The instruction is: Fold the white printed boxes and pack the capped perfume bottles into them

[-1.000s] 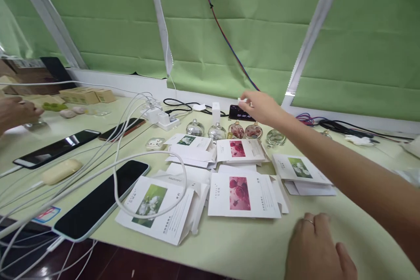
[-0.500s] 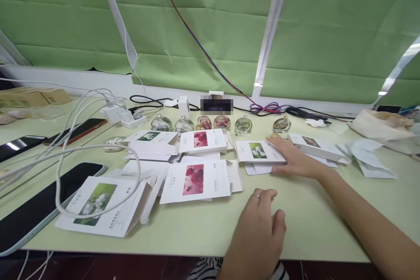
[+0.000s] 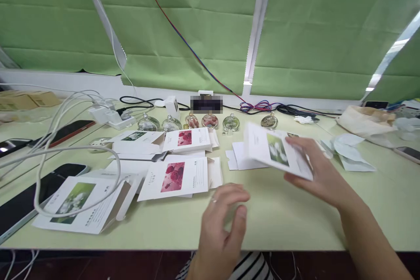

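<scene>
My right hand (image 3: 323, 170) is closed on the right end of a white carton (image 3: 256, 143) with a white-flower picture, held tilted above the table and slightly blurred. Beneath its left end lies a folded white paper piece (image 3: 247, 157). My left hand (image 3: 223, 223) hovers near the front edge, holding nothing, fingers loosely bent and thumb apart. To its left lie a carton with a red-rose picture (image 3: 173, 177), another rose carton (image 3: 187, 139) behind it, and a white-flower carton (image 3: 74, 203) with a raised end flap. Farther back is a green-pictured carton (image 3: 138, 140).
Several round glass bottles (image 3: 210, 121) stand in a row at the back. A looped white cable (image 3: 120, 170) crosses the left cartons and a dark phone (image 3: 42, 197). Crumpled paper (image 3: 352, 151) and a cloth bag (image 3: 364, 122) lie at right; a power strip (image 3: 110, 116) sits at left.
My right hand has taken hold of the white-flower carton and lifted it off the table, uncovering the folded paper. My left hand's fingers have spread a little. The view has shifted slightly right.
</scene>
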A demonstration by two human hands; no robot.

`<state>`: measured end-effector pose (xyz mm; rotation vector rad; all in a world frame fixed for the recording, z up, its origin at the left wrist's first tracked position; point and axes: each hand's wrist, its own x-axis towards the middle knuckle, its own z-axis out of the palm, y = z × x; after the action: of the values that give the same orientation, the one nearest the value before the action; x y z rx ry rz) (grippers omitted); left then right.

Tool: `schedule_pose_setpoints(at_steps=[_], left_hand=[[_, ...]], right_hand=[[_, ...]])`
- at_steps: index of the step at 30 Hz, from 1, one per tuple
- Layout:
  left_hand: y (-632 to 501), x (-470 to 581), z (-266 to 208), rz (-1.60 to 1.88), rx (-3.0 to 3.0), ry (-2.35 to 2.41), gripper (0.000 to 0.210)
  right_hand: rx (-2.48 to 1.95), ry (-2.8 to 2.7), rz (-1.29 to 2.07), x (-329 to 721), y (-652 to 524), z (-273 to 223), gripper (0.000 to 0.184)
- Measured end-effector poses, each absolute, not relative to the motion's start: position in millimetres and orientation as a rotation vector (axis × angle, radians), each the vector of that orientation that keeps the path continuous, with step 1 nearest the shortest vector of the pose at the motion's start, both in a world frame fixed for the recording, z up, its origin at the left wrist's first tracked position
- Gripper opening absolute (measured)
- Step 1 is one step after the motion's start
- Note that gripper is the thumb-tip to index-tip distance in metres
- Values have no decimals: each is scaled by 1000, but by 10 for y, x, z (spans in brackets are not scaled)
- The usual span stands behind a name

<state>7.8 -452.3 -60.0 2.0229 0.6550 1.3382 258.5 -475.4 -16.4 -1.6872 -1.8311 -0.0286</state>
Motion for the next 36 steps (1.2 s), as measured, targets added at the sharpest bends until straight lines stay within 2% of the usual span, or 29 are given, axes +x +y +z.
schedule_pose_setpoints(at_steps=[3, 5, 8, 12, 15, 19, 22, 28, 36], left_hand=[[-4512, 27, -623, 1548, 2023, 664, 27], [-4495, 40, -599, 1368, 2119, 742, 32], [-4446, 68, -527, 959, 2293, 837, 51], [-4347, 8, -468, 536, 2362, 911, 74], [-4297, -56, -477, 381, 2307, 941, 83], [-4290, -61, -501, 313, 2266, 995, 84], [-4299, -43, -500, 320, 2214, 1039, 85], [-4316, -45, -462, 352, 2133, 1055, 85], [-4325, -53, -498, 357, 2226, 1001, 78]], right_hand=[[-1733, -1962, 323, 2428, -5011, -407, 64], [-1757, -1987, 501, 2334, -5080, -530, 69], [-1716, -1918, 699, 2296, -5094, -578, 86], [-1676, -1754, 820, 2376, -5117, -546, 97], [-1681, -1665, 878, 2414, -5147, -539, 101], [-1695, -1579, 899, 2399, -5154, -521, 103], [-1668, -1554, 902, 2394, -5167, -522, 95], [-1718, -1463, 833, 2411, -5224, -578, 59], [-1655, -1384, 813, 2427, -5210, -579, 45]])
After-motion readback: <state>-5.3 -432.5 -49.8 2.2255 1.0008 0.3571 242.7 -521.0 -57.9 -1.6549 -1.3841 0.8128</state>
